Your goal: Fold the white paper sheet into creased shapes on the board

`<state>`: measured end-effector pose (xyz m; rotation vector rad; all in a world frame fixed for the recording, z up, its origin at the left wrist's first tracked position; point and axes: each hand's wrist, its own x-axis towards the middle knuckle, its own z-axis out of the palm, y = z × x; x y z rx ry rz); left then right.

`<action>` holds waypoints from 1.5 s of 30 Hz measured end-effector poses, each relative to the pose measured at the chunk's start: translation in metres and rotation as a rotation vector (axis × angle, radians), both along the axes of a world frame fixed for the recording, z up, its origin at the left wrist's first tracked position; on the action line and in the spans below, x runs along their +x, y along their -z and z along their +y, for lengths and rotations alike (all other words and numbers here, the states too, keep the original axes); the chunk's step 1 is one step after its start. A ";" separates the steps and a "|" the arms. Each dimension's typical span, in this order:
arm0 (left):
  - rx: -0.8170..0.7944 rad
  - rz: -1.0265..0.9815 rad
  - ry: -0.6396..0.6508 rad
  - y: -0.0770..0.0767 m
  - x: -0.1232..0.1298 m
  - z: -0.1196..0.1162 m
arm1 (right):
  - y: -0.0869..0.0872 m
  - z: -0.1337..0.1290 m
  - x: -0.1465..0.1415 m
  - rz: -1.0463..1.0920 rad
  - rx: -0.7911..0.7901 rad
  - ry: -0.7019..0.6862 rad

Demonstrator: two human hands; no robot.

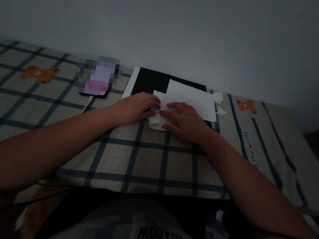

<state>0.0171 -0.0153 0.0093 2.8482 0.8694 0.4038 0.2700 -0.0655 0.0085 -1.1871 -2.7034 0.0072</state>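
Note:
A small piece of white paper (153, 123), its left strip folded over, lies at the near edge of a larger white sheet (196, 97). At its left edge, my left hand (136, 108) has curved fingers and thumb closed on the fold. My right hand (189, 122) lies flat across the paper from the right, fingers spread and pressing it down. Part of the paper is hidden under the fingers. Beneath the sheets is a flat black board or sheet (152, 82) with a white left margin.
A phone (102, 95), screen blurred, lies at the left with a white cable (88, 103). Crumpled paper scraps (220, 111) sit right of the sheet. A checked tablecloth (145, 162) covers the table, which meets a wall (176, 23). A clear bottle (217, 235) stands below the table's edge.

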 end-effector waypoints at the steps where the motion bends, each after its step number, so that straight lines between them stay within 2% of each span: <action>1: -0.007 -0.005 0.003 0.000 0.000 0.000 | 0.000 0.000 0.000 0.002 -0.002 -0.002; 15: -0.110 -0.041 -0.044 0.001 -0.001 0.004 | 0.000 -0.001 -0.001 -0.002 -0.003 0.000; 25: -0.091 0.018 -0.054 0.000 -0.001 0.003 | 0.000 -0.001 -0.001 0.002 0.003 -0.007; 33: -0.074 -0.012 -0.046 0.002 -0.001 0.005 | 0.003 0.000 -0.001 -0.032 0.032 0.014; 45: -0.026 -0.036 -0.024 0.000 -0.002 0.005 | 0.000 -0.001 -0.003 -0.050 0.021 0.016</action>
